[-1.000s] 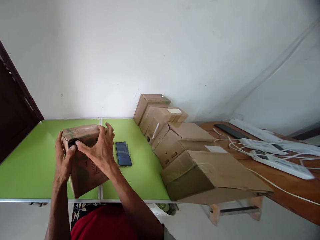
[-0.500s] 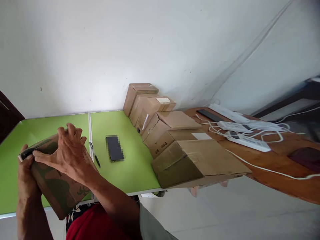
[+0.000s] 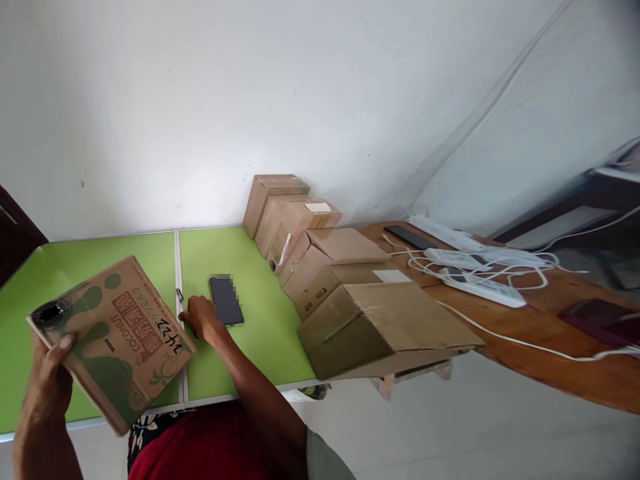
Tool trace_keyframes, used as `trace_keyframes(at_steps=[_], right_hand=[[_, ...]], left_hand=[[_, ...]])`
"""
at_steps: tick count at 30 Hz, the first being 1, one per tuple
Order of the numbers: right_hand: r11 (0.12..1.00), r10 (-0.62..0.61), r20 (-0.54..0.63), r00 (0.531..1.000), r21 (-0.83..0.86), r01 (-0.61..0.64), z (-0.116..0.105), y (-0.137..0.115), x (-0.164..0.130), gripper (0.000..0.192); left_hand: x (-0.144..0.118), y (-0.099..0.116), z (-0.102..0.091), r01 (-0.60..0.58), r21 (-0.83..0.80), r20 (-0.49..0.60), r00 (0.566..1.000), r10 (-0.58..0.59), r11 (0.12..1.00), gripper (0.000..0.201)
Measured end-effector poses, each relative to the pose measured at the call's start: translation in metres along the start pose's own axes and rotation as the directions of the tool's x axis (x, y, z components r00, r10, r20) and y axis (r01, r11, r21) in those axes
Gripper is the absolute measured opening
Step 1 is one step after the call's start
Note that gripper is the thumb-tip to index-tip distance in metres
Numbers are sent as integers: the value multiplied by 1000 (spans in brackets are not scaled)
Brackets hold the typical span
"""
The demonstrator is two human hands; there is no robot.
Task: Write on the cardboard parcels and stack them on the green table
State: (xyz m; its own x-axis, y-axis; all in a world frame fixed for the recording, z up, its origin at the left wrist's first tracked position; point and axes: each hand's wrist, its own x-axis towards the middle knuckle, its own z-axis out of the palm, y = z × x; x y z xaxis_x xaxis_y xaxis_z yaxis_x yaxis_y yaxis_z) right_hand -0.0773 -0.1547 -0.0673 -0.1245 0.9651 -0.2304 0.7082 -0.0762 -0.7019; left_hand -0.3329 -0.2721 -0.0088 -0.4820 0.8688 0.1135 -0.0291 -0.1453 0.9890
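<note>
Holding coconut box point(image 3: 117, 340) in left hand point(image 3: 47, 383), right hand point(image 3: 197, 317) at pen point(image 3: 181, 297)

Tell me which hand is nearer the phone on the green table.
Right. The right hand rests on the green table just left of the phone, by the pen. The left hand is far off to the left, holding the printed box.

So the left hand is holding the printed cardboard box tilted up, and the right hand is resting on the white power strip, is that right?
Not quite. The left hand does hold the printed cardboard box tilted up, but the right hand is not on the white power strip, which lies far off on the wooden table. The head view shows it down on the green table, at the pen beside the phone.
</note>
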Motion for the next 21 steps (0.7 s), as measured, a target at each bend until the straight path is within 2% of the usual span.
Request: trace_keyframes(at_steps=[3,7,8,9,10,12,13,14,17,21], right_hand=[[993,0,-9,1000,119,1,5,2,3,30],[932,-56,-86,995,353,83,-25,7,-2,23],[875,-93,-122,988,464,139,-36,7,-6,21],[770,-146,-156,977,602,212,-47,6,-10,21],[609,-214,-188,958,741,282,-56,4,-15,23],[212,-363,-240,900,920,330,-67,-3,-26,33],[64,-428,-250,869,950,305,-70,-7,-33,37],[-13,-480,-246,842,962,273,-70,-12,-40,38],[-89,-556,-227,800,973,215,-63,-24,-59,34],[-84,-564,-270,780,959,271,-53,-36,-71,30]], left_hand=[[-2,-2,1,7,-29,13,1000,-6,1000,94],[-3,-6,11,42,-74,-59,997,-46,996,89],[-3,-7,15,51,-88,-74,996,-58,995,88],[-3,-8,19,52,-98,-82,995,-60,994,88],[-3,-8,23,40,-103,-86,995,-49,994,89],[-5,-7,29,-14,-89,-81,997,7,996,91],[-7,-6,32,-39,-75,-71,997,34,996,93],[-9,-4,35,-59,-62,-58,997,56,996,94],[-18,0,45,-84,-39,-25,996,83,996,98],[-28,-5,65,-62,-31,36,997,63,998,115]])
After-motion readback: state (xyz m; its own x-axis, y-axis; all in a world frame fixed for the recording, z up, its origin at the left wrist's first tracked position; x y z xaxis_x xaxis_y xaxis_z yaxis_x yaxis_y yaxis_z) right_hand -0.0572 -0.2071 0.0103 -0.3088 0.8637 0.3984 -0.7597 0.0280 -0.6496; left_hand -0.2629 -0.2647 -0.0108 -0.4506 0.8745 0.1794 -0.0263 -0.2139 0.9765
